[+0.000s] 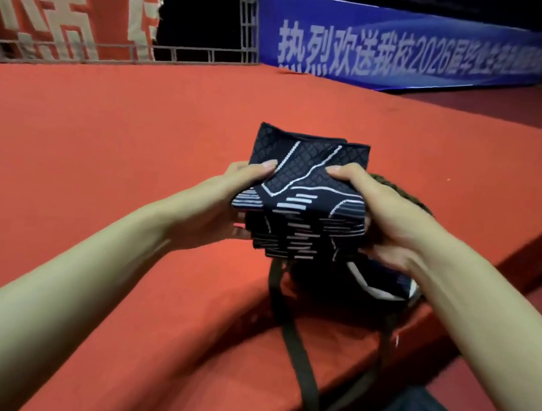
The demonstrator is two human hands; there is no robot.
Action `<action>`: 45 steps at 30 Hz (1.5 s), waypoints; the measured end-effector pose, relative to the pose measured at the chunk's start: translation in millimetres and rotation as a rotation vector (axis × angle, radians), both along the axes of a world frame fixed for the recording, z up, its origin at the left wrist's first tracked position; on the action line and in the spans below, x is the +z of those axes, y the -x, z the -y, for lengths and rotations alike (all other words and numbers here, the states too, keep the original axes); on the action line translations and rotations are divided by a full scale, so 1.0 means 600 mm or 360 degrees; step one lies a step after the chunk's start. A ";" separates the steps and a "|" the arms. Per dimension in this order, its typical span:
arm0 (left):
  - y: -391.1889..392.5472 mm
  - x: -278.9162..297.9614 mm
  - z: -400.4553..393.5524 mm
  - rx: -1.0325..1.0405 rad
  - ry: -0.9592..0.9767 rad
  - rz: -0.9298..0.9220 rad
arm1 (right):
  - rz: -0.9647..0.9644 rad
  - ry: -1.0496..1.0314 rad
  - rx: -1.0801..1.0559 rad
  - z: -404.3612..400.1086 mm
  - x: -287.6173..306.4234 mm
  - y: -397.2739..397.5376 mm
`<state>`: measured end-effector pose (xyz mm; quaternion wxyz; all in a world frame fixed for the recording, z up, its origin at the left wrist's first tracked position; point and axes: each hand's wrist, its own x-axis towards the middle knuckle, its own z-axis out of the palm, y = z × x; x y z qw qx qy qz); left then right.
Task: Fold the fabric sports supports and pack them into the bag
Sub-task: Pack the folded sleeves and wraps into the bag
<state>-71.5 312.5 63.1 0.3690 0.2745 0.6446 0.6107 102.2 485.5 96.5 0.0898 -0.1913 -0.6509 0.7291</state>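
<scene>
The folded fabric sports supports [300,202], dark navy knit with white stripes and a quilted upper part, were held as a stack in the air above the dark bag [354,294]. The left hand [229,197] pinched their left side and the right hand [384,216] clamped their right. The bag sat near the red platform [132,154] edge, its straps [299,355] trailing over it; wide red carpet lay open left and beyond.
</scene>
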 end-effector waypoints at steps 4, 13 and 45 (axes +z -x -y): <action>-0.050 0.039 -0.105 -0.0133 -0.0023 0.0026 | -0.0073 0.0142 -0.0183 -0.107 -0.003 -0.015; -0.032 0.009 -0.177 0.0559 0.0797 -0.0835 | -0.0059 0.0545 -0.0435 -0.204 -0.118 0.033; 0.025 0.026 -0.149 0.0724 0.0707 -0.1328 | 0.0439 -0.1564 0.0382 -0.185 -0.084 0.144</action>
